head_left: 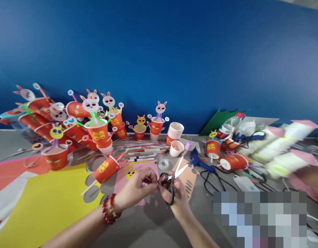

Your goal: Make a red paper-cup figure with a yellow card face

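Note:
My left hand [137, 188], with red bead bracelets [110, 208] at the wrist, has its thumb and fingers pinched together. A tiny pinkish bit seems to lie at the fingertips, too small to name. My right hand [177, 199] has its fingers through the black loops of a pair of scissors [178, 167], whose blades stand apart, pointing up and away. Fingertips of both hands meet above the table. Under them is pink paper [120, 186] bearing a yellow animal-face cutout [130, 172]. Orange paper [188, 177] with oval holes lies to the right.
Red paper cups [100, 134] with rabbit faces crowd the left. Yellow paper [45, 206] has round holes along its edge. Markers [146, 155], stacked cups [175, 132] and a tape roll [163, 164] lie ahead. A blue glue gun [200, 162] with black cable sits right, near another person's arm [310, 182].

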A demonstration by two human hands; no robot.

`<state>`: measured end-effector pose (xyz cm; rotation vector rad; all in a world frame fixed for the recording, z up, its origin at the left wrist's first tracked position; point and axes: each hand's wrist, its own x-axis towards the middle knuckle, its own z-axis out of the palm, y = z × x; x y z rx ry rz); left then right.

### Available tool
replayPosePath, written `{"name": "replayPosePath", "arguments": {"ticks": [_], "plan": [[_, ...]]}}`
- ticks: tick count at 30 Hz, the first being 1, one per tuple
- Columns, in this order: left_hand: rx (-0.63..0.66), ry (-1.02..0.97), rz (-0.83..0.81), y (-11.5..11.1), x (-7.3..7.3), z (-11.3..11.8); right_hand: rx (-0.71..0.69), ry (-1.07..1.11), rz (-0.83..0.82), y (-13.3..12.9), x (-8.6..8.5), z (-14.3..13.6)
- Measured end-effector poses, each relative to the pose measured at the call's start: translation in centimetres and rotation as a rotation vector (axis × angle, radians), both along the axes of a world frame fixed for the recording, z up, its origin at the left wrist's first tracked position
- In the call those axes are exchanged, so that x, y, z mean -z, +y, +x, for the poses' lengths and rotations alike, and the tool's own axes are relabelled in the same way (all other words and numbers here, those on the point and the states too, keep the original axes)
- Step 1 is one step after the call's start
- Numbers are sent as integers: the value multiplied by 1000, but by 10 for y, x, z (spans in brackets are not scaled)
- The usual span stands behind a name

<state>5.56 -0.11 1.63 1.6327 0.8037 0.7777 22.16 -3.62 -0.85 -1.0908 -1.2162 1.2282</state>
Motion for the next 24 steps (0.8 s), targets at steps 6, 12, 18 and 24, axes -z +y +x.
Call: {"name": "replayPosePath", "arguments": {"ticks": [6,12,18,24], "plan": [[-93,-92,-21,-2,0,-1,2,53,32,-2,9,-3],[-74,-228,-141,-3,-7,-3,-176,142,-75,-5,8,-8],[-138,-248,-89,-2,-8,-5,-211,84,-143,-6,9,-5],[-131,-252,-88,-2,-10,-7,-277,64,-156,-6,12,-6]]}}
